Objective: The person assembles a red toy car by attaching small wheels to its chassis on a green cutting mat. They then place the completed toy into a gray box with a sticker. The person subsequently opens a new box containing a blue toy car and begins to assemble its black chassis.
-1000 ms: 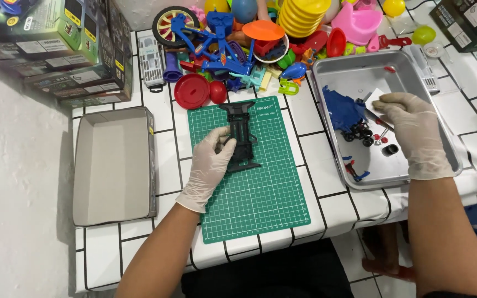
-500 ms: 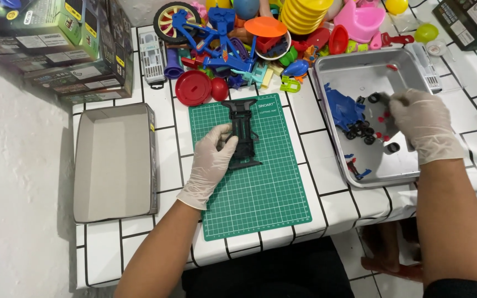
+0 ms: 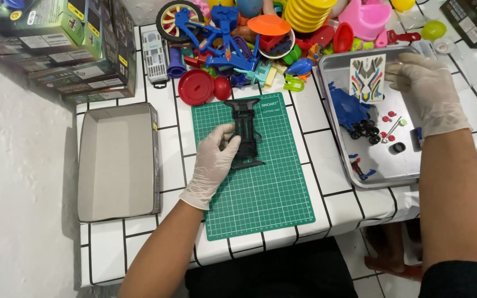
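Now the left hand (image 3: pixel 216 160) holds the black toy car frame (image 3: pixel 245 132) flat on the green mat (image 3: pixel 260 187), fingers curled on its side. Off to that grip's right, the right hand (image 3: pixel 429 91) pinches a sticker sheet (image 3: pixel 367 77) above the metal tray (image 3: pixel 382 171) (small wheels lie below). Best to keep the frame steady and lift the sheet gently, unbent.

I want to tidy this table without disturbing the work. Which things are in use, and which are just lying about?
In use:
left hand on black toy car chassis
right hand holding sticker sheet
green cutting mat
metal tray of small parts

Lying about:
toy pile
empty cardboard box lid
stacked boxes
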